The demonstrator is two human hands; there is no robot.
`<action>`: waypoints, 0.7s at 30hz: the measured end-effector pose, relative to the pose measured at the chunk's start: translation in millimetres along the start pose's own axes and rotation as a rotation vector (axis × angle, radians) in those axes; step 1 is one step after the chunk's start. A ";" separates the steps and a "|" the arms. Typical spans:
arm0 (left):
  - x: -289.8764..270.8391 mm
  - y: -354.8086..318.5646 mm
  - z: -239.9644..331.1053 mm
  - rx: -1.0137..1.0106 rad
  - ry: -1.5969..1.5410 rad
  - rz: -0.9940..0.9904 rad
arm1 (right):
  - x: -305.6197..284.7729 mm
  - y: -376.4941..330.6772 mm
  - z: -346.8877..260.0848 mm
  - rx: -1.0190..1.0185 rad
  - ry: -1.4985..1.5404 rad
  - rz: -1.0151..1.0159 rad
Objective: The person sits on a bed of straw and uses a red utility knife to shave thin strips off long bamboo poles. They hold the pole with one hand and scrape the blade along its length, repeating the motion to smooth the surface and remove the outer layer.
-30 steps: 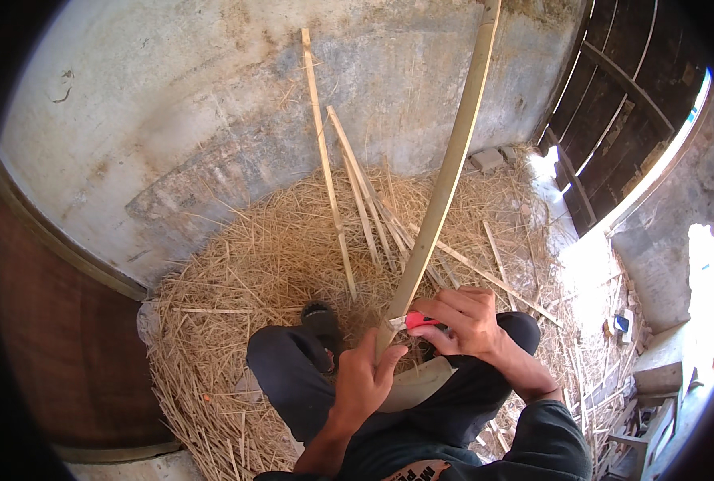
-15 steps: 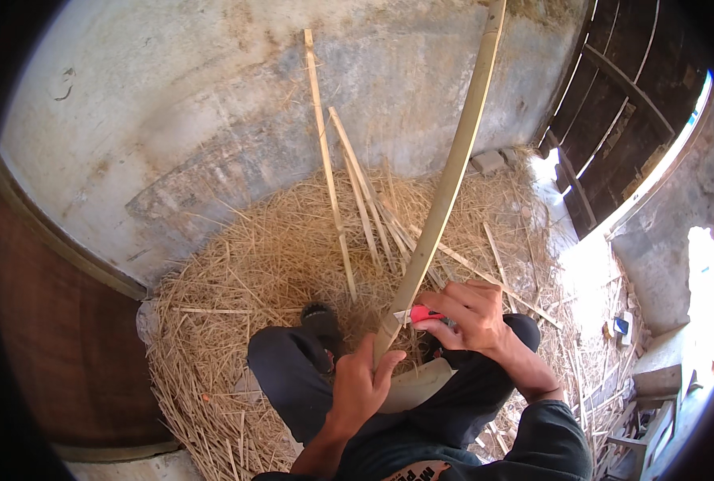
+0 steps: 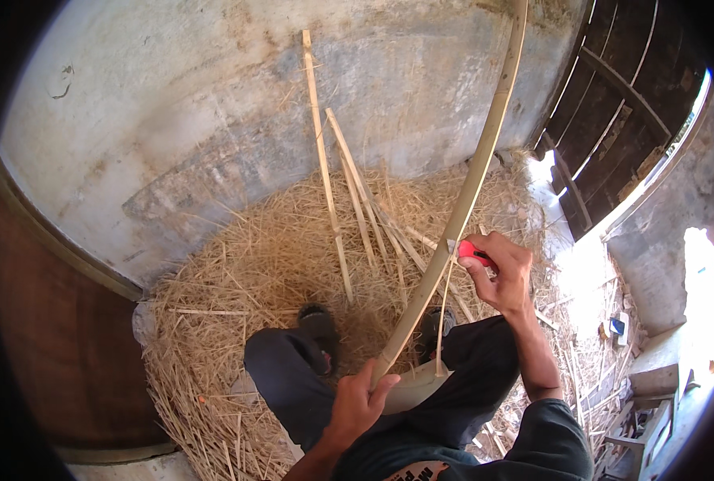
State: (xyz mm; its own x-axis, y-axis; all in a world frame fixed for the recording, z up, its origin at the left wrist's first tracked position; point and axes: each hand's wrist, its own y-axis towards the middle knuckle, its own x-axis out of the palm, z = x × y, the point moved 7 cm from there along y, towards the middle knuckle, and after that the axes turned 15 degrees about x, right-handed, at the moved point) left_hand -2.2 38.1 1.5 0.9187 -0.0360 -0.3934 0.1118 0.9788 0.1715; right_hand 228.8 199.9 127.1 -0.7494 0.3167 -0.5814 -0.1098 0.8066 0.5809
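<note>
A long, pale split length of bamboo (image 3: 479,164) slants from my lap up past the top of the view. My left hand (image 3: 357,409) is closed round its lower end. Further up, my right hand (image 3: 503,272) grips a red utility knife (image 3: 474,253), its blade against the bamboo's right edge. From the blade a thin sliver (image 3: 445,317) hangs down toward my lap. A pale curved piece (image 3: 411,391) lies across my lap beneath the bamboo.
Bamboo strips (image 3: 322,152) lean on the stained wall (image 3: 197,104). Straw-like shavings (image 3: 221,321) cover the floor round my feet. A dark slatted wooden door (image 3: 613,120) is at the far right, a brown panel (image 3: 68,321) at the left, a small wooden stool (image 3: 641,437) at the lower right.
My right hand has moved up along the bamboo with the knife, and a thin sliver now hangs from the cut edge. The bamboo's upper part has tilted right. My left hand stays low.
</note>
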 end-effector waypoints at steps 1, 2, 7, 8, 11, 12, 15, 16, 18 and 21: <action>-0.3 -0.3 0.0 0.005 -0.005 -0.004 | -0.1 0.0 0.9 -0.003 -0.012 -0.011; -1.7 -0.2 0.2 0.011 -0.006 -0.008 | -1.5 1.8 2.5 0.005 -0.006 -0.002; -0.7 -18.0 -14.2 0.019 0.016 -0.033 | -14.4 23.9 28.5 0.090 -0.036 0.093; -0.9 -21.5 -15.8 0.011 0.019 -0.035 | -15.1 29.7 34.2 0.057 -0.046 0.096; -3.2 -26.2 -15.7 0.012 0.002 0.000 | -14.2 35.0 44.7 0.099 -0.024 0.062; -2.6 -27.6 -16.6 0.003 -0.004 -0.001 | -14.6 37.4 45.3 0.099 -0.040 0.058; -1.6 -33.0 -20.2 -0.020 -0.005 -0.013 | -15.4 46.6 49.0 0.115 -0.077 0.061; -1.3 -35.3 -21.8 -0.023 0.004 -0.025 | -16.4 51.8 52.2 0.130 -0.086 0.071; -0.4 -42.1 -26.1 -0.028 0.014 -0.046 | -20.6 63.2 65.3 0.125 -0.066 0.148; 0.7 -50.1 -30.9 -0.042 0.001 -0.061 | -23.4 75.2 83.6 0.182 -0.110 0.135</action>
State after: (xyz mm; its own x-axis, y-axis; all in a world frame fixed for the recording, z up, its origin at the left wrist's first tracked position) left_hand -18.8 -4.7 -35.3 0.9103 -0.0962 -0.4027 0.1518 0.9824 0.1085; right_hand 292.7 294.8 136.7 -0.6730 0.4720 -0.5695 0.1135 0.8267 0.5510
